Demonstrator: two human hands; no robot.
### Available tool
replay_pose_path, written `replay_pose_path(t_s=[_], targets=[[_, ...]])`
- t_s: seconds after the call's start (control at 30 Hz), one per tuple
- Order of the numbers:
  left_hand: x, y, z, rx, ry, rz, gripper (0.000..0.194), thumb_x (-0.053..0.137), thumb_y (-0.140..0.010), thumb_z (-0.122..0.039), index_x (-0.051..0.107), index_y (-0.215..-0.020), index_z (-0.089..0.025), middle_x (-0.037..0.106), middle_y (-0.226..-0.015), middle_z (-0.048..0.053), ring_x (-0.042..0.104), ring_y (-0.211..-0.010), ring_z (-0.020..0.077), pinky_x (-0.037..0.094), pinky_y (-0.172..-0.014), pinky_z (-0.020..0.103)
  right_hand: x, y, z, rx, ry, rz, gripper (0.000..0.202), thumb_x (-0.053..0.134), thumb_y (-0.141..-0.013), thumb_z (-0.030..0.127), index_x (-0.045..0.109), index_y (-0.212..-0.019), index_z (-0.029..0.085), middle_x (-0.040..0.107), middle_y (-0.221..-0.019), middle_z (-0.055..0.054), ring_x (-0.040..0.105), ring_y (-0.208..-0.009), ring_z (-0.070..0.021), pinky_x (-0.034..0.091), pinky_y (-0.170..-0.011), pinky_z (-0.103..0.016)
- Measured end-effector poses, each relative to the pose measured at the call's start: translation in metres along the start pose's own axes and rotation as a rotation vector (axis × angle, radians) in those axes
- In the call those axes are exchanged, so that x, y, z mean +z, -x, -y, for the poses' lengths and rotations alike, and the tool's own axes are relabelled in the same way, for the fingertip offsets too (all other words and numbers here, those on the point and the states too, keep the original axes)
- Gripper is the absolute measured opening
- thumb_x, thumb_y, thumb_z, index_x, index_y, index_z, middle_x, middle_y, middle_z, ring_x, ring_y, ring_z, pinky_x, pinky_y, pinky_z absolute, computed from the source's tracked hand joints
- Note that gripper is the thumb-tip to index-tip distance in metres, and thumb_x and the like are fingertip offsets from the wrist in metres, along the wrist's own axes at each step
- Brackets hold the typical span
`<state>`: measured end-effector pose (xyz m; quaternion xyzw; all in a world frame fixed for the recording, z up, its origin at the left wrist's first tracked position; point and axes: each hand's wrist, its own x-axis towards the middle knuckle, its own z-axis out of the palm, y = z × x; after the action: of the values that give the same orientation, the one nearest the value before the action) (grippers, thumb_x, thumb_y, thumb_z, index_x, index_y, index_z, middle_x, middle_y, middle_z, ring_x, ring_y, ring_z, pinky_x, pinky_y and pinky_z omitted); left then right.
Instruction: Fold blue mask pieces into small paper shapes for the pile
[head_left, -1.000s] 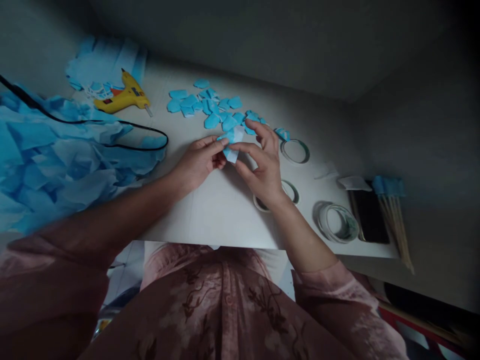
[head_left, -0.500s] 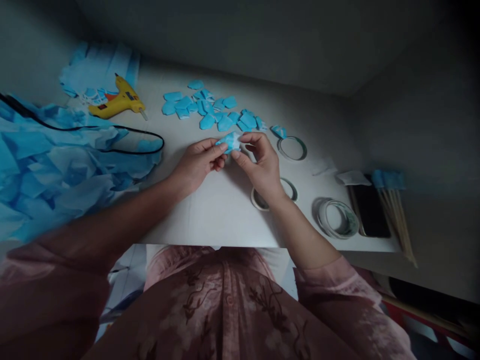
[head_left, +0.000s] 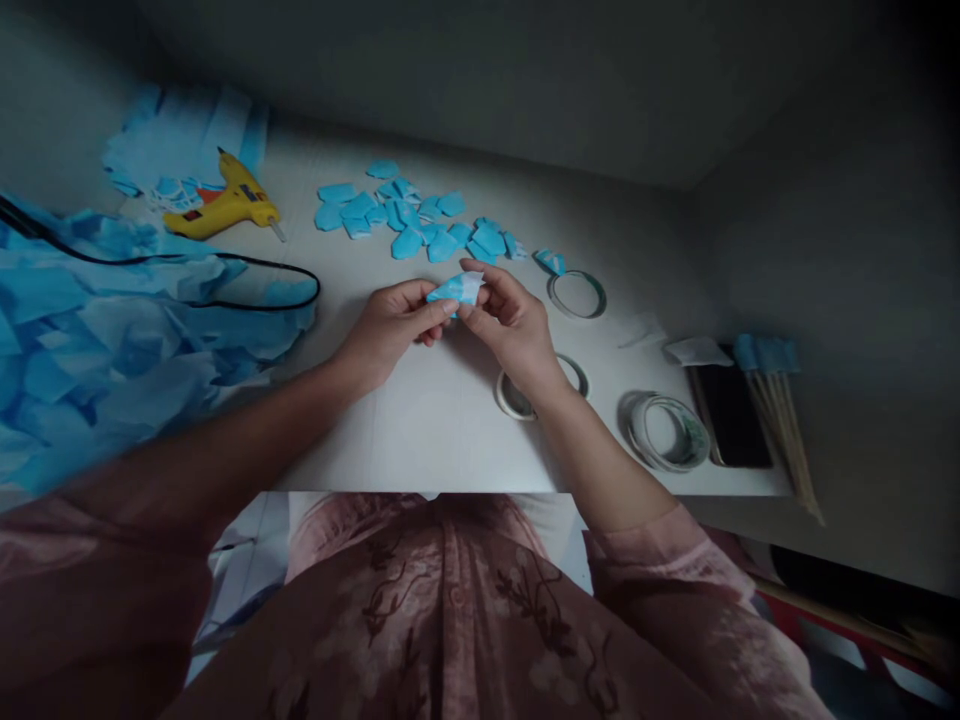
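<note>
Between my two hands is a small folded piece of blue and white fabric, held above the white table. My left hand pinches its left side, thumb along the lower edge. The right side is gripped by my right hand, with the thumb in front and the index finger over the top corner. Just beyond the hands lie several cut blue fabric pieces. A folded blue piece rests against a tape roll to the right. Under my right wrist another tape roll is partly hidden.
At left, a large heap of blue fabric has a black cable across it. A yellow glue gun lies beside stacked face masks. Stacked tape rolls, a dark phone and blue-tipped sticks sit at right.
My right index finger has shifted up and left over the folded fabric's top corner. The fabric is tilted slightly differently. The whole view has shifted a little.
</note>
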<state>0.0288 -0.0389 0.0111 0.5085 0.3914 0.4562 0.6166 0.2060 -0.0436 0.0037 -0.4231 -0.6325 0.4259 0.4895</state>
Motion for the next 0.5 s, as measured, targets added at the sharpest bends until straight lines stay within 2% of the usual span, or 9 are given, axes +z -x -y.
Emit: replay_pose_path(t_s=[0.13,0.27,0.37,0.5], targets=[[0.000,-0.001,-0.003,-0.042,0.033,-0.031,0.018,0.077,-0.078,-0.030,0.066,-0.073,-0.017,0.060,-0.062,-0.001,0.051,-0.057,0.0090,0.040,-0.057,0.024,-0.005,0.000,0.008,0.022,-0.036,0.055,0.061,0.079,-0.083,0.064,0.069,-0.130,0.027,0.069,-0.088,0.001,0.065,-0.085,-0.0169,0.058,-0.091,-0.038],[0.000,-0.001,-0.006,-0.082,0.047,-0.041,0.018,0.077,-0.077,-0.027,0.063,-0.070,-0.017,0.059,-0.059,-0.001,0.051,-0.055,0.0088,0.039,-0.055,0.024,-0.014,-0.002,0.015,0.043,-0.016,-0.039,0.057,0.077,-0.084,0.066,0.072,-0.126,0.027,0.073,-0.103,-0.003,0.069,-0.101,-0.0205,0.058,-0.100,-0.042],[0.001,0.001,-0.008,-0.076,0.003,-0.026,0.019,0.077,-0.077,-0.026,0.063,-0.069,-0.017,0.059,-0.058,-0.002,0.051,-0.054,0.0088,0.039,-0.055,0.024,-0.016,-0.004,0.012,0.019,0.018,-0.061,0.057,0.078,-0.081,0.068,0.074,-0.119,0.027,0.073,-0.102,-0.003,0.069,-0.099,-0.0199,0.059,-0.096,-0.040],[0.003,0.003,-0.009,-0.039,-0.093,-0.025,0.018,0.077,-0.077,-0.024,0.063,-0.067,-0.018,0.057,-0.057,-0.002,0.049,-0.055,0.0089,0.039,-0.055,0.024,-0.013,-0.004,0.007,-0.017,0.076,-0.044,0.049,0.080,-0.080,0.066,0.076,-0.106,0.025,0.070,-0.086,0.000,0.065,-0.081,-0.0156,0.056,-0.081,-0.033]])
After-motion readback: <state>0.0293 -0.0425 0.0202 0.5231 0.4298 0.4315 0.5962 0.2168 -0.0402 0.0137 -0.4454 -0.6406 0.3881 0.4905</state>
